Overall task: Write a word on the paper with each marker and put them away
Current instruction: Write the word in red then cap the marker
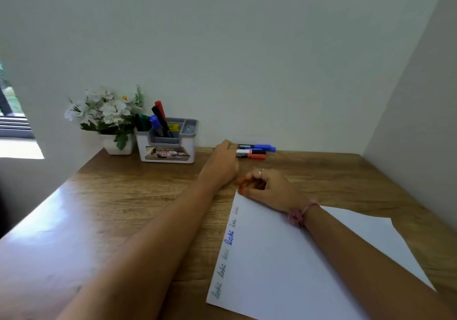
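Note:
A white paper [284, 258] lies slanted on the wooden desk, with the word "loki" written several times along its left edge [228, 238] in different colours. A few markers [257, 151] with blue, black and red caps lie side by side near the wall. My left hand [221, 164] reaches over their left ends, and its fingers hide the contact. My right hand [269, 191] rests on the paper's top corner, fingers loosely curled, holding nothing. A white and grey organiser [168, 151] stands at the back with several markers [158, 119] upright in it.
A white pot of white flowers [108, 114] stands left of the organiser. Walls close off the desk [123, 196] at the back and on the right. A window opening is at the far left.

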